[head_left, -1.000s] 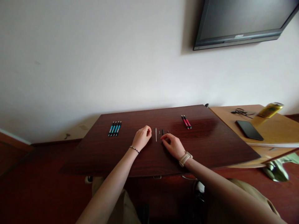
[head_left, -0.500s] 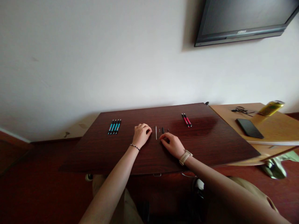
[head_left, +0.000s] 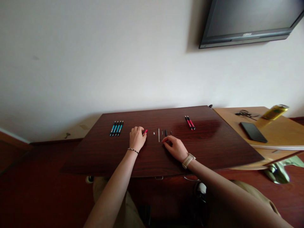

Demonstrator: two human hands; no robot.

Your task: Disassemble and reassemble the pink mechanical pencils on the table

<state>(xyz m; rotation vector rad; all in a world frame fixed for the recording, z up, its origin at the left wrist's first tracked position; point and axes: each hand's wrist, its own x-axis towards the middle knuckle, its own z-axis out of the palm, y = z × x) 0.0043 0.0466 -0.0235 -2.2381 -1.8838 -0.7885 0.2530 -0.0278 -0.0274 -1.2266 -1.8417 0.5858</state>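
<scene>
My left hand (head_left: 137, 139) is closed around a red pen barrel (head_left: 145, 131) low over the table, and only the barrel's end shows past the fingers. To its right lie pen parts in a row: a small white tip (head_left: 154, 133), a thin white refill (head_left: 159, 135), a tiny spring (head_left: 162, 133), a black grip (head_left: 166, 132) and a small dark piece (head_left: 171, 132). My right hand (head_left: 176, 147) rests on the table just below the grip, fingers curled and thumb near the index finger. Whether anything is between its fingertips is hidden.
Several blue pens (head_left: 116, 128) lie side by side at the table's left. Two red pens (head_left: 190, 123) are at the back right. On the adjoining wooden cabinet (head_left: 287, 133) are a phone (head_left: 253, 132), a cable (head_left: 245, 113) and a yellow can (head_left: 275, 112).
My left hand has moved left, away from the refill, and the red barrel now shows in its fingers. The white tip is now visible on the table. My right hand has stayed in place.
</scene>
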